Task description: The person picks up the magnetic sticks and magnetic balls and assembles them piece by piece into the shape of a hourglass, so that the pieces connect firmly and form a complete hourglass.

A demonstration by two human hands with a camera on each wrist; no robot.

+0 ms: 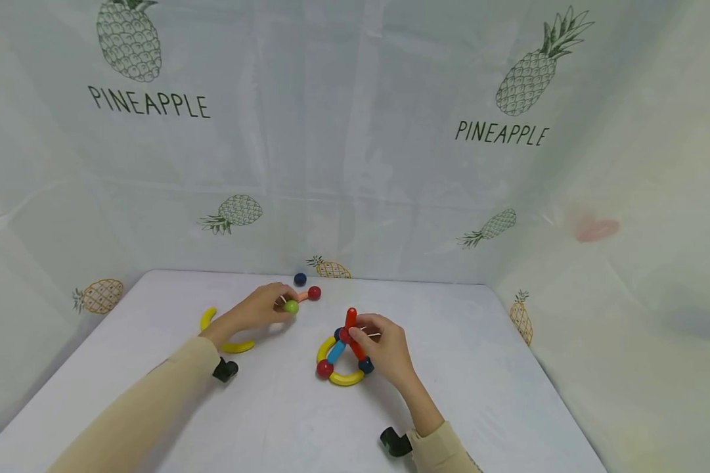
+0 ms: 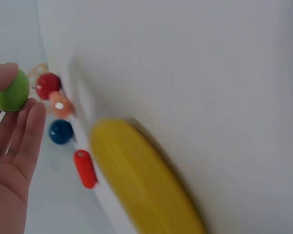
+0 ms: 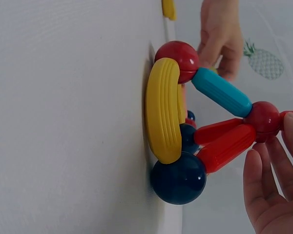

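My left hand point(image 1: 260, 307) pinches a green ball point(image 2: 13, 93) between thumb and fingers, above the table's back left part. My right hand point(image 1: 390, 347) holds a ball-and-rod model at its top, thumb and fingertips at the red top ball point(image 3: 262, 118). Curved yellow rods point(image 3: 163, 112) join a red ball point(image 1: 325, 369) and navy balls point(image 3: 178, 178) in a ring at the base. From there a blue rod point(image 3: 222, 91) and two red rods point(image 3: 228, 147) slant up to the top ball. One more red rod point(image 1: 351, 318) sticks up above it.
Two loose curved yellow rods point(image 1: 238, 347) lie by the left forearm. Near the back edge are a navy ball point(image 1: 300, 279) and a red ball point(image 1: 314, 293) touching an orange rod point(image 1: 303, 297). A loose red rod point(image 2: 85, 168) shows in the left wrist view. Pineapple-print sheeting point(image 1: 355, 164) hangs behind the white table point(image 1: 260, 420).
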